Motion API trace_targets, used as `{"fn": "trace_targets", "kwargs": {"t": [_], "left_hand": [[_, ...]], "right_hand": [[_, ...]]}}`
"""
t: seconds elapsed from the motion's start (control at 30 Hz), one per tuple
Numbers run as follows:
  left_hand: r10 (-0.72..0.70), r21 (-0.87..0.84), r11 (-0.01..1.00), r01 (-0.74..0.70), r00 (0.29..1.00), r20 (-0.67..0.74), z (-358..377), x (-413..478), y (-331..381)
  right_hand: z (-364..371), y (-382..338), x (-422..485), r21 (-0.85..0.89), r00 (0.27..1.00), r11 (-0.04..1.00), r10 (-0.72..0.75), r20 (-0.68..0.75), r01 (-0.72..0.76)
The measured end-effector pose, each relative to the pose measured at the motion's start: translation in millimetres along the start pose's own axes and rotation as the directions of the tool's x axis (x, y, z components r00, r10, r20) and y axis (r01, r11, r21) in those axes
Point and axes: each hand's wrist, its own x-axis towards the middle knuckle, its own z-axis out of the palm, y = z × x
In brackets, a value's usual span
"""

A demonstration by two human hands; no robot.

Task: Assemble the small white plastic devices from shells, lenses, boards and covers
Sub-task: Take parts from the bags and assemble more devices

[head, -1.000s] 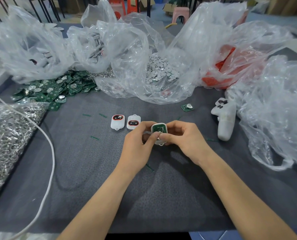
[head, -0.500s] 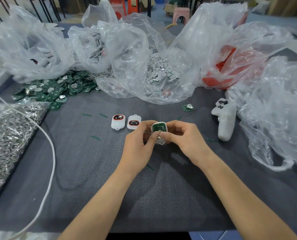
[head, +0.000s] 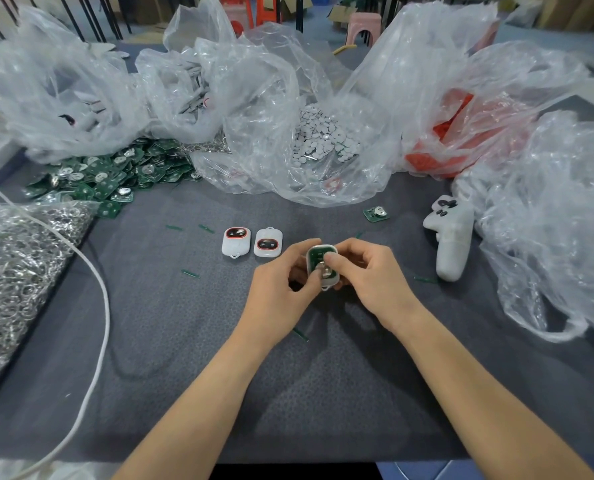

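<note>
One grey tabletop [head: 219, 375] carries it all. Clear bags [head: 288, 116] of parts crowd its far edge and right side. A sack of metal rings [head: 18, 271] lies at the left edge, and a heap of green boards [head: 108, 178] spills near the far left corner. Two finished devices [head: 236, 241] sit side by side near the middle, just left of the hands and apart from them.

The left hand [head: 281, 299] and right hand [head: 375, 282] meet over the middle of the tabletop, both gripping one white shell [head: 324, 287] between them. Whether it rests on the cloth I cannot tell. The left hand's fingers curl round the shell's left side. The right hand pinches it from the right, thumb laid on top.

The shell's long axis runs from near edge to far edge, loop end toward the person, open face up. A board [head: 315, 258] lies in that open face, directly under the right thumb.

Seating the board looks like the step in hand. The push must go straight down into the shell, the right thumb pressing while the left hand braces. No cover is on yet.
</note>
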Motion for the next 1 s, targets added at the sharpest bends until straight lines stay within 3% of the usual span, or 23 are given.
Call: {"fn": "trace_targets", "kwargs": {"t": [0.4, 0.77, 1.0], "left_hand": [[-0.128, -0.095, 0.987, 0.129, 0.992, 0.017, 1.8, 3.9, 6.1], [-0.129, -0.120, 0.984, 0.131, 0.991, 0.030, 0.1, 3.4, 5.1], [-0.104, -0.046, 0.993, 0.105, 0.994, 0.017, 3.3, 1.7, 5.3]], "right_hand": [[1.0, 1.6, 2.1, -0.055, 0.998, 0.996, -0.066, -0.007, 0.066], [0.5, 0.6, 0.9, 0.041, 0.999, 0.999, -0.032, 0.001, 0.032], [1.4, 3.7, 3.1, -0.068, 0.998, 0.996, -0.057, -0.032, 0.055]]}}
